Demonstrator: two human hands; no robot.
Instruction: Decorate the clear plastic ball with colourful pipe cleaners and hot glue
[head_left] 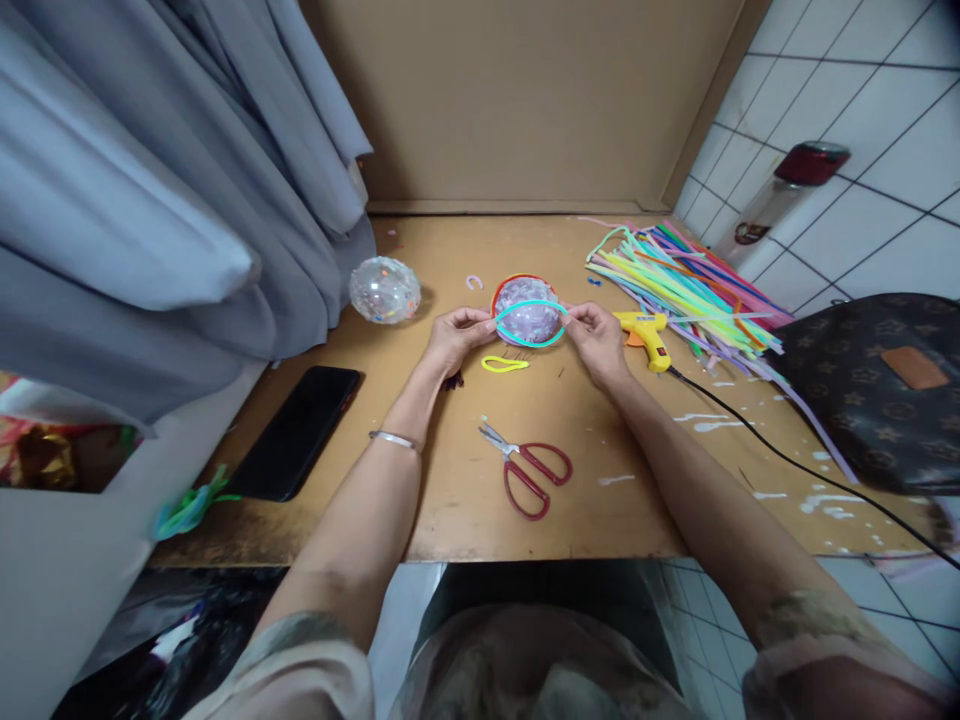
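Pinching the turquoise loop (534,302) near the centre of the frame, we are gripping its left end with our left hand (456,338) and its right end with our right hand (598,340), neither hand sitting nearer. Its long axis is running left to right, overlapping the lilac ball (525,291) in our view; whether they are touching, we cannot tell.

I see brown wooden table (450,490). On it: red-handled metal scissors (511,451), yellow plastic glue gun (651,330), thin multicoloured fuzzy sticks (679,285).
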